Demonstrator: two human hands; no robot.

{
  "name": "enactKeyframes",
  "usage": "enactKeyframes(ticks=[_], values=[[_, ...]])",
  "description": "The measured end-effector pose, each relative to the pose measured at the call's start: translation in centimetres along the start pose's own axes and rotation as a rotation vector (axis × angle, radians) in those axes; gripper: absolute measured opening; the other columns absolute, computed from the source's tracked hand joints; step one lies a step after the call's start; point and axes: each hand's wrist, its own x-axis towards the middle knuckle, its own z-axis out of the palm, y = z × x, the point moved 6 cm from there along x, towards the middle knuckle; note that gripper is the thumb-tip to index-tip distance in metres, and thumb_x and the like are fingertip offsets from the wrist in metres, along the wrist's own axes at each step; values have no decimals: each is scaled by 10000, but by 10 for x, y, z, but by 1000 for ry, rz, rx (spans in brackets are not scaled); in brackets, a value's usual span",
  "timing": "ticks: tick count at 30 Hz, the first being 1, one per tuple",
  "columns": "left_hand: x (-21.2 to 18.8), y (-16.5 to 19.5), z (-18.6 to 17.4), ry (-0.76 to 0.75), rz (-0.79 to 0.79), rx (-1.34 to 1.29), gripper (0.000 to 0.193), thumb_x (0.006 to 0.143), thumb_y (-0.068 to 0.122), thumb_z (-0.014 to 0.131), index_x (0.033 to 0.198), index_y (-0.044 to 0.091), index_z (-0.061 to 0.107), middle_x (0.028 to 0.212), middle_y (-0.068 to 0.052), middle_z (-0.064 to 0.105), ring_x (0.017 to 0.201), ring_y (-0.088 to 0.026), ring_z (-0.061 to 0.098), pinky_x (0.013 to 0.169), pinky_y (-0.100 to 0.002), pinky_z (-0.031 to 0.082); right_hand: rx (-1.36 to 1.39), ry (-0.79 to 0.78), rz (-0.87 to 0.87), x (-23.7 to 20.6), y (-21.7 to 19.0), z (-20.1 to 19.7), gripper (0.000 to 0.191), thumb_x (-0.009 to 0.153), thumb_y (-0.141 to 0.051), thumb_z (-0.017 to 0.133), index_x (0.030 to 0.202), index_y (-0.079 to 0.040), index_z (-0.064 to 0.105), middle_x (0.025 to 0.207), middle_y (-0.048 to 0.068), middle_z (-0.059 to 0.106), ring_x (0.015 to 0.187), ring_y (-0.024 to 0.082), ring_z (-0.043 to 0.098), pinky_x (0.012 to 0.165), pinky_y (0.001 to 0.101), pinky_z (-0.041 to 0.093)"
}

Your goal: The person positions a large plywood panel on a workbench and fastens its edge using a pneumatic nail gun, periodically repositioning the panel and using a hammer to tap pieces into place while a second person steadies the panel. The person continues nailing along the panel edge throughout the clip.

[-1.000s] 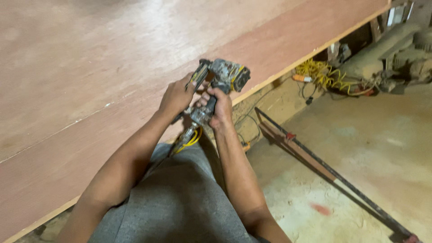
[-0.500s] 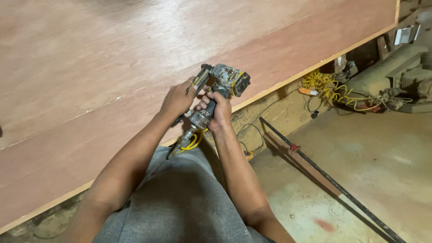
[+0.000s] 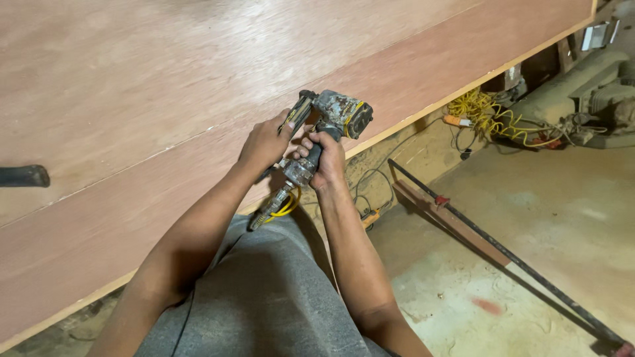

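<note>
In the head view, a worn pneumatic nail gun sits just above the middle of the frame, held over the near edge of the broad plywood sheet that covers the bench. The right hand is clamped around the gun's grip, fingers wrapped tight. The left hand is closed on the dark magazine that juts up and left from the body. The two hands are close together, almost touching, with the tool between them. The gun's long axis runs diagonally, from the yellow-trimmed head at upper right down to the air fitting and yellow hose at lower left, toward the person's lap. The right hand is nearer the head of the tool, the left nearer its nose.

A long bar clamp lies on the dusty floor at lower right, and a yellow coiled hose is at upper right.

Compared with half a second ago, the grip and the tool's tilt look unchanged; only the camera has shifted slightly.
</note>
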Motion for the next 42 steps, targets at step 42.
enactKeyframes(ticks=[42], values=[[-109,-91,-98,15,-60,-70,465,1001,314,542,1440,165,572,948,-286,704,918,-450,709,802,-519,554,7,-9,103,-62,144,64,212,907,-92,534,1091,5,575,695,41,498,599,173,513,602,351,502]])
